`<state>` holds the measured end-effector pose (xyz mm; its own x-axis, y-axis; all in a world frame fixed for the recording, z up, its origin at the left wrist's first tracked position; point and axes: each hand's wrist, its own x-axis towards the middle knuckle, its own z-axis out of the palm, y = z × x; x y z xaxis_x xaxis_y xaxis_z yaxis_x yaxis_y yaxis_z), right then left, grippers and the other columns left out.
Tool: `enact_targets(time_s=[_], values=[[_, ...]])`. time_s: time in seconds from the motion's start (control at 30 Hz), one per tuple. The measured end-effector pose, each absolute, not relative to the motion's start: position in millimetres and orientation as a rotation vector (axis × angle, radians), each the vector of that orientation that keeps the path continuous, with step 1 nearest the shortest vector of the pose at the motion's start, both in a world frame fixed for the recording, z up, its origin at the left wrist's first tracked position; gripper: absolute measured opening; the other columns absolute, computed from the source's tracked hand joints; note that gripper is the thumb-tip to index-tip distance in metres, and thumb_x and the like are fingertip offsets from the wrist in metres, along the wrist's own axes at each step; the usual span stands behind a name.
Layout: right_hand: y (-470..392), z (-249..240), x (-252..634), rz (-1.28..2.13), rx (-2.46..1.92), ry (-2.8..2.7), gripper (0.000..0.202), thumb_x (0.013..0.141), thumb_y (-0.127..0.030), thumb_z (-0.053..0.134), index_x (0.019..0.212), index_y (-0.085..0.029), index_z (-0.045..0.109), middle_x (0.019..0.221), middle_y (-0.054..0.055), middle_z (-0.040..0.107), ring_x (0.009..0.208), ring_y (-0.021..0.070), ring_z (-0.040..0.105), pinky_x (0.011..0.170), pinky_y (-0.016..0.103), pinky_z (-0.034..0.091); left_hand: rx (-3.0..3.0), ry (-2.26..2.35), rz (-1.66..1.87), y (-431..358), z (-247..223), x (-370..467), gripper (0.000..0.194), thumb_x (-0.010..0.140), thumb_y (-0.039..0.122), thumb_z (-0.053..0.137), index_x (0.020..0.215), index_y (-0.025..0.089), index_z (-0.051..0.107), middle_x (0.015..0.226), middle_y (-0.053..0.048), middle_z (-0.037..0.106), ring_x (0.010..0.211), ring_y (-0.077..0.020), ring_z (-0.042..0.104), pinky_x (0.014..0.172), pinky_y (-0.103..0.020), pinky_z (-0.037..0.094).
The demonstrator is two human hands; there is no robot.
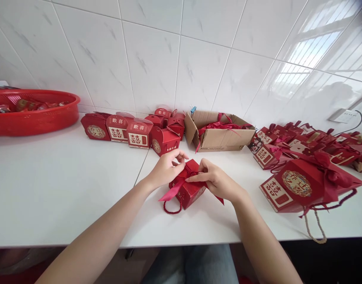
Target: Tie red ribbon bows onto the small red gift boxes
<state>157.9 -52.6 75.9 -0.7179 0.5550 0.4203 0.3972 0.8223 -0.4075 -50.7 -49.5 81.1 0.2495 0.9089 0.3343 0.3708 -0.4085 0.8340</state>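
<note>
A small red gift box [190, 196] sits on the white table in front of me, with a dark red cord handle [172, 212] hanging at its near left side. Red ribbon [171, 191] lies over its top, one tail pointing left and another to the right. My left hand [169, 167] is at the box's upper left, its fingers curled at the ribbon; what they pinch is partly hidden. My right hand [218, 179] reaches from the right, thumb and index finger closed on the ribbon at the top of the box.
Behind stand several red boxes [139, 134] and a cardboard box [228, 140] of loose red ribbons. A red plastic basket [35, 118] is at far left. At right are a large ribboned red box [296, 185] and many small ones [305, 138]. A tiled wall closes the back.
</note>
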Motion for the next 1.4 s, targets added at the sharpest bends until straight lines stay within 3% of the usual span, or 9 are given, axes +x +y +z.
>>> enact_targets(time_s=[0.3, 0.5, 0.6, 0.7, 0.8, 1.0, 1.13, 1.27, 1.4], values=[[-51.7, 76.9, 160.2, 0.454, -0.639, -2.428, 0.047, 0.088, -0.004, 0.038, 0.111, -0.032, 0.068, 0.086, 0.004, 0.046, 0.077, 0.0138, 0.050, 0.069, 0.029, 0.049, 1.898, 1.183, 0.986, -47.8, 83.6, -54.3, 0.020, 0.080, 0.024, 0.046, 0.092, 0.020, 0.062, 0.099, -0.004, 0.065, 0.085, -0.0181, 0.060, 0.070, -0.030, 0.049], [-54.7, 82.1, 159.5, 0.527, -0.790, -2.328, 0.056, 0.088, -0.012, 0.042, 0.140, -0.031, 0.036, 0.089, 0.003, 0.052, 0.067, 0.0122, 0.049, 0.065, 0.029, 0.048, 1.981, 1.214, 0.946, -49.7, 86.3, -53.4, 0.012, 0.080, 0.028, 0.051, 0.083, 0.021, 0.060, 0.096, -0.003, 0.060, 0.096, -0.0206, 0.056, 0.082, -0.034, 0.047], [-55.0, 84.9, 159.7, 0.572, -0.836, -2.261, 0.046, 0.085, -0.015, 0.049, 0.129, -0.027, 0.047, 0.097, 0.005, 0.057, 0.071, 0.0128, 0.052, 0.065, 0.029, 0.048, 2.004, 1.211, 0.923, -49.7, 85.5, -53.9, 0.014, 0.083, 0.033, 0.050, 0.085, 0.022, 0.059, 0.099, -0.004, 0.058, 0.102, -0.0216, 0.052, 0.087, -0.037, 0.045], [-52.5, 87.0, 162.5, 0.563, -0.899, -2.233, 0.018, 0.083, -0.018, 0.054, 0.099, -0.022, 0.062, 0.093, 0.005, 0.058, 0.076, 0.0141, 0.054, 0.066, 0.028, 0.046, 2.016, 1.176, 0.912, -49.2, 84.6, -54.5, 0.013, 0.083, 0.034, 0.052, 0.083, 0.022, 0.056, 0.100, -0.004, 0.057, 0.104, -0.0219, 0.051, 0.089, -0.038, 0.044], [-49.0, 87.6, 165.9, 0.567, -0.953, -2.211, 0.007, 0.084, -0.023, 0.057, 0.082, -0.021, 0.063, 0.086, 0.004, 0.057, 0.075, 0.0137, 0.053, 0.064, 0.027, 0.044, 2.022, 1.101, 0.907, -48.9, 84.6, -54.8, 0.014, 0.082, 0.035, 0.054, 0.078, 0.022, 0.053, 0.104, -0.004, 0.058, 0.106, -0.0218, 0.053, 0.091, -0.037, 0.044], [-46.1, 85.5, 165.4, 0.681, -0.932, -2.135, 0.009, 0.086, -0.027, 0.055, 0.085, -0.021, 0.061, 0.083, 0.001, 0.063, 0.071, 0.0128, 0.053, 0.063, 0.026, 0.042, 1.961, 1.104, 0.833, -49.0, 83.6, -54.4, 0.027, 0.082, 0.042, 0.057, 0.068, 0.020, 0.046, 0.123, -0.008, 0.055, 0.119, -0.0261, 0.047, 0.097, -0.042, 0.041], [-46.8, 83.0, 162.9, 0.693, -0.842, -2.177, 0.020, 0.085, -0.016, 0.051, 0.099, -0.022, 0.064, 0.091, 0.003, 0.064, 0.075, 0.0136, 0.056, 0.063, 0.026, 0.043, 1.909, 1.112, 0.844, -48.4, 81.4, -52.1, 0.033, 0.079, 0.045, 0.061, 0.064, 0.019, 0.047, 0.129, -0.008, 0.053, 0.127, -0.0283, 0.041, 0.099, -0.041, 0.040], [-47.9, 79.7, 160.0, 0.623, -0.734, -2.219, 0.034, 0.084, -0.008, 0.045, 0.105, -0.024, 0.068, 0.088, 0.005, 0.058, 0.077, 0.0141, 0.055, 0.066, 0.028, 0.045, 1.804, 1.120, 0.909, -48.2, 80.9, -49.6, 0.043, 0.088, 0.054, 0.043, 0.066, 0.019, 0.055, 0.124, -0.008, 0.057, 0.120, -0.0270, 0.048, 0.094, -0.038, 0.043], [-46.3, 75.2, 160.2, 0.557, -0.638, -2.243, 0.039, 0.086, -0.006, 0.042, 0.106, -0.025, 0.070, 0.086, 0.005, 0.052, 0.076, 0.0138, 0.053, 0.070, 0.031, 0.047, 1.809, 1.195, 1.015, -49.2, 81.2, -48.0, 0.048, 0.091, 0.056, 0.035, 0.068, 0.021, 0.057, 0.119, -0.005, 0.060, 0.123, -0.0264, 0.044, 0.105, -0.040, 0.034]])
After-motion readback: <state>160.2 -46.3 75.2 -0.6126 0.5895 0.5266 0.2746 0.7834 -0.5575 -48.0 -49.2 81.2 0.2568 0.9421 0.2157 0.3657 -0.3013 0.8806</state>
